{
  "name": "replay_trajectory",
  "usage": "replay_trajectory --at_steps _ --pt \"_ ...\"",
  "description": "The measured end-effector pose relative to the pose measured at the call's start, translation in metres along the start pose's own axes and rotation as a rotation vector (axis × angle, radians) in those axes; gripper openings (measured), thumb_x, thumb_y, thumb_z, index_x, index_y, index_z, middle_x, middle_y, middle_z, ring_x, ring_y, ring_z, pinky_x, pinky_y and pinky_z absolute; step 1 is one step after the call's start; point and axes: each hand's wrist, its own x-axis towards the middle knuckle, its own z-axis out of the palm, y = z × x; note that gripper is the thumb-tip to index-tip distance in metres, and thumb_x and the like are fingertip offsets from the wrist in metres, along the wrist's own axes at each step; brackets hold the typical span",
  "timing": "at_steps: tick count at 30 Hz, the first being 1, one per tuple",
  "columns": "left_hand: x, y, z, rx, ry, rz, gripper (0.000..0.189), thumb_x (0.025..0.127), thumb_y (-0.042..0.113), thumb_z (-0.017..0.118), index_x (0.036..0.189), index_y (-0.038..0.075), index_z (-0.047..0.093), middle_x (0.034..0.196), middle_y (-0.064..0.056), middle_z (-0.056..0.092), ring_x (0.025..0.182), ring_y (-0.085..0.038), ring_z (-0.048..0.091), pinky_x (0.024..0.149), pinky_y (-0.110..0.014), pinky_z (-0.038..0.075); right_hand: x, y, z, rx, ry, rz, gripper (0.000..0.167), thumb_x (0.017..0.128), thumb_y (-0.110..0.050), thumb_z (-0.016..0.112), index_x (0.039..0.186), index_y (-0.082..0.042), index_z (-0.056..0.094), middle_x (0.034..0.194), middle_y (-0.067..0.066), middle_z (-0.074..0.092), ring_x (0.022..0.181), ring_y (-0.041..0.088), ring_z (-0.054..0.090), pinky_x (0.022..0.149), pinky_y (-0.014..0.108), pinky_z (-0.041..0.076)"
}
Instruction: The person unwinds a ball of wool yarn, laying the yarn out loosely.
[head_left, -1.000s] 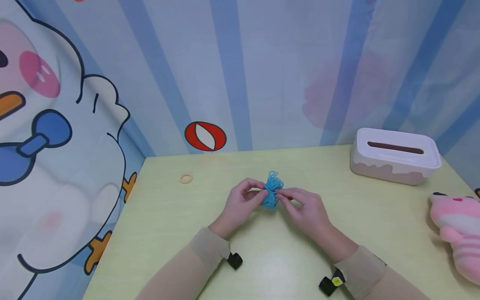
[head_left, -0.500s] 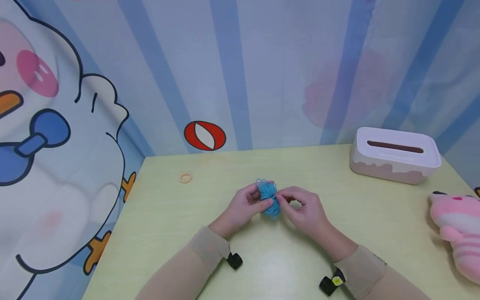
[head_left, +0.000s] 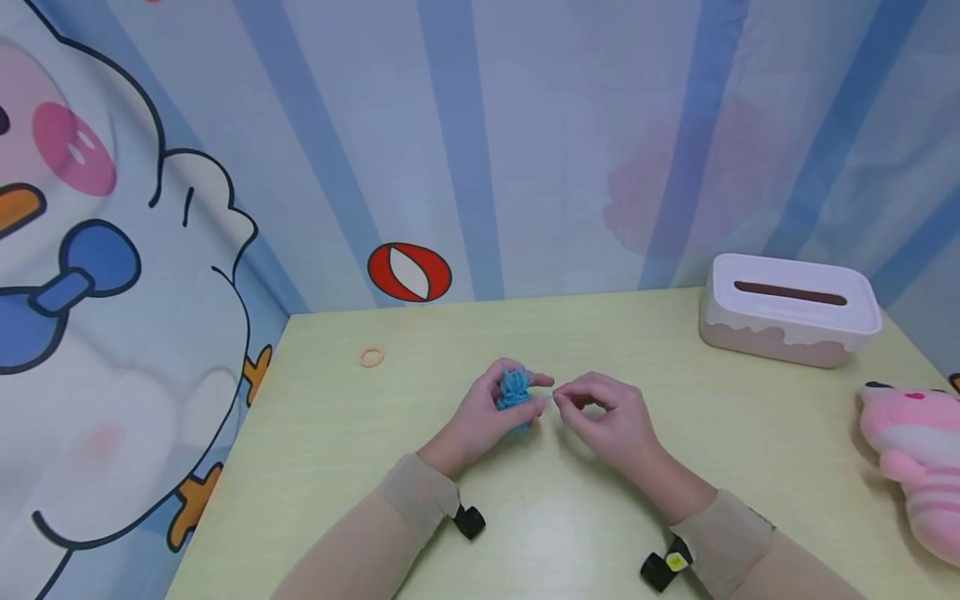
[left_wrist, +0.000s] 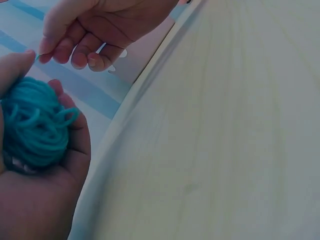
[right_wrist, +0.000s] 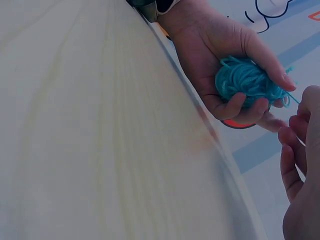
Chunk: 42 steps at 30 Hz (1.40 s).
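A small bundle of blue yarn (head_left: pixel 514 387) sits in my left hand (head_left: pixel 480 417), cradled in the palm with fingers curled round it and the thumb over its side. In the left wrist view the yarn bundle (left_wrist: pixel 37 122) shows loose loops at its outer end. My right hand (head_left: pixel 609 421) is just to the right, thumb and forefinger pinching the end of a strand. In the right wrist view that short taut strand (right_wrist: pixel 293 97) runs from the bundle to the fingertips of the right hand (right_wrist: pixel 305 155).
An orange rubber band (head_left: pixel 371 357) lies on the table (head_left: pixel 337 433) at the back left. A white and brownish-pink tissue box (head_left: pixel 791 312) stands at the back right, and a pink plush toy (head_left: pixel 918 471) lies at the right edge. A patterned curtain (head_left: pixel 555 150) rises behind.
The yarn bundle has shifted left, deeper into my left palm, and its upper end has turned. My right fingers, at the bundle before, are now a little apart from it with a strand stretched between.
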Motion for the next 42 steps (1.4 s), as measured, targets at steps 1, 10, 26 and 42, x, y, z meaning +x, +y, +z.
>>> replay_trajectory --at_steps 1,10,26,42 --pt "0.0 0.0 0.0 0.004 0.004 0.0 0.043 0.105 0.022 0.077 0.137 0.01 0.05 0.141 -0.01 0.073 0.118 -0.022 0.076 0.1 -0.029 0.062 0.0 0.0 -0.001 0.0 -0.001 0.006 0.019 0.088 0.009 0.083 0.096 -0.007 0.084 0.09 0.006 0.082 0.08 0.003 0.073 0.078 0.016 0.063" --pt "0.001 -0.002 -0.004 -0.032 -0.02 -0.002 0.059 0.108 0.022 0.073 0.16 0.01 0.048 0.121 -0.028 0.072 0.098 -0.019 0.08 0.089 -0.033 0.068 -0.001 0.003 -0.009 -0.037 -0.006 0.053 0.014 0.089 0.008 0.082 0.095 -0.005 0.082 0.089 0.001 0.081 0.081 0.003 0.073 0.083 0.011 0.06" --pt "0.0 -0.001 -0.012 -0.193 -0.027 0.06 0.047 0.111 0.01 0.063 0.152 -0.001 0.045 0.132 -0.03 0.06 0.107 -0.019 0.076 0.094 -0.034 0.067 0.0 0.011 -0.019 -0.052 0.026 0.093 0.02 0.09 0.009 0.079 0.095 -0.011 0.082 0.086 0.002 0.079 0.077 -0.002 0.07 0.08 0.011 0.059" --pt "-0.002 -0.001 -0.018 -0.147 -0.004 0.02 0.058 0.108 0.013 0.071 0.158 -0.001 0.047 0.127 -0.032 0.062 0.101 -0.018 0.075 0.092 -0.033 0.068 -0.002 0.012 -0.031 -0.082 0.066 0.063 0.02 0.089 0.01 0.079 0.093 -0.01 0.081 0.086 0.003 0.078 0.076 -0.002 0.068 0.078 0.01 0.058"
